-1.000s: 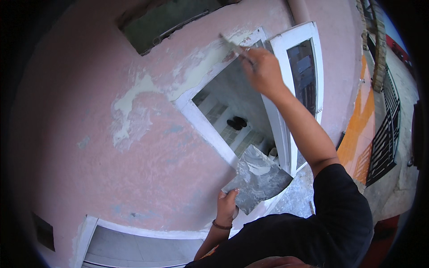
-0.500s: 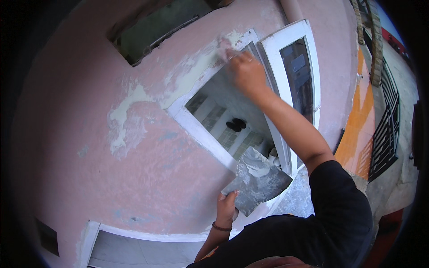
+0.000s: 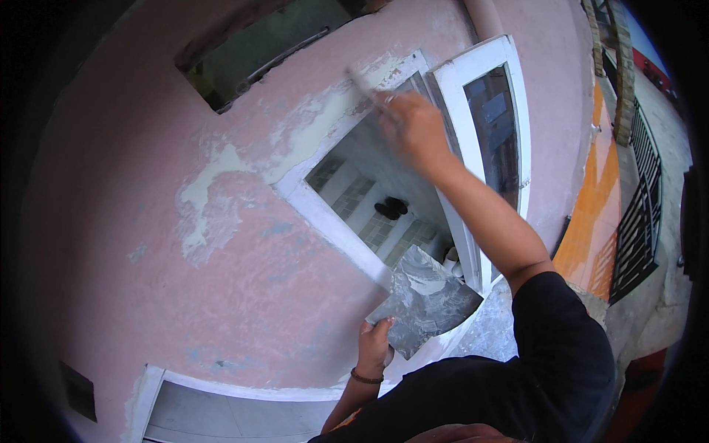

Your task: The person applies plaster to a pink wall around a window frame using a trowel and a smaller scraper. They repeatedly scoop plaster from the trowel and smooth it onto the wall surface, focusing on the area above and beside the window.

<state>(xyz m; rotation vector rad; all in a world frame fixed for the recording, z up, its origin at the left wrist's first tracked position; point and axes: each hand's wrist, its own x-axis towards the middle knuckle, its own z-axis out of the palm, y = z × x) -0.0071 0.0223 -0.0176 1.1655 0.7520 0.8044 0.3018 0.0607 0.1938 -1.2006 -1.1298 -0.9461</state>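
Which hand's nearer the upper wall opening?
Right. The right hand, with a blurred tool, is below and to the right of the opening; the left hand, gripping the board, is much farther down.

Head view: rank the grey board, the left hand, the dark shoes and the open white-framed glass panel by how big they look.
Largest to smallest:
1. open white-framed glass panel
2. grey board
3. left hand
4. dark shoes, which lie farther off
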